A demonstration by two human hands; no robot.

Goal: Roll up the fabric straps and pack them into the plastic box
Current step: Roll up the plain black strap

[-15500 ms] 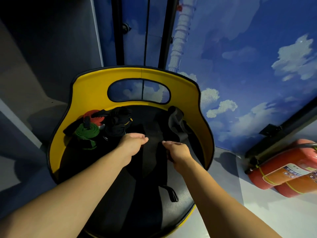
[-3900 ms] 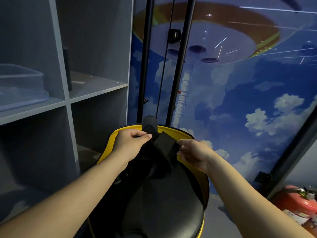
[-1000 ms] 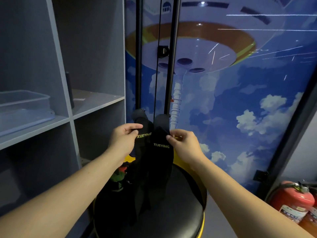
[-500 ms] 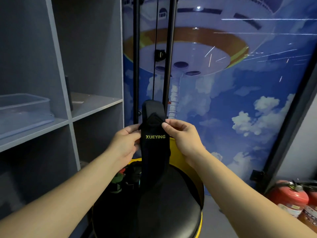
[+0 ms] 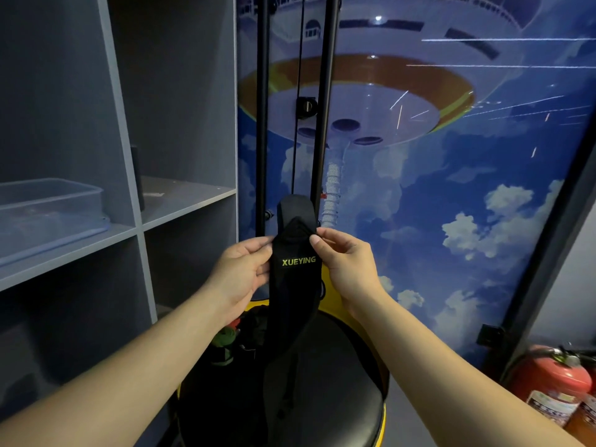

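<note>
Left hand (image 5: 240, 272) and right hand (image 5: 346, 264) pinch opposite edges of a black XUEYING fabric strap (image 5: 295, 285), holding it upright above a yellow-rimmed black stool (image 5: 342, 382). Clear plastic box (image 5: 48, 214) sits on left shelf.

dim, bluish light throughout; the shelf unit (image 5: 129, 156) lies in grey shadow. small glare spots and thin streaks of reflected light cross the glossy wall mural (image 5: 419, 91). both forearms are evenly lit from above. the wide lens bends straight lines toward the edges. focus is fairly sharp.
</note>
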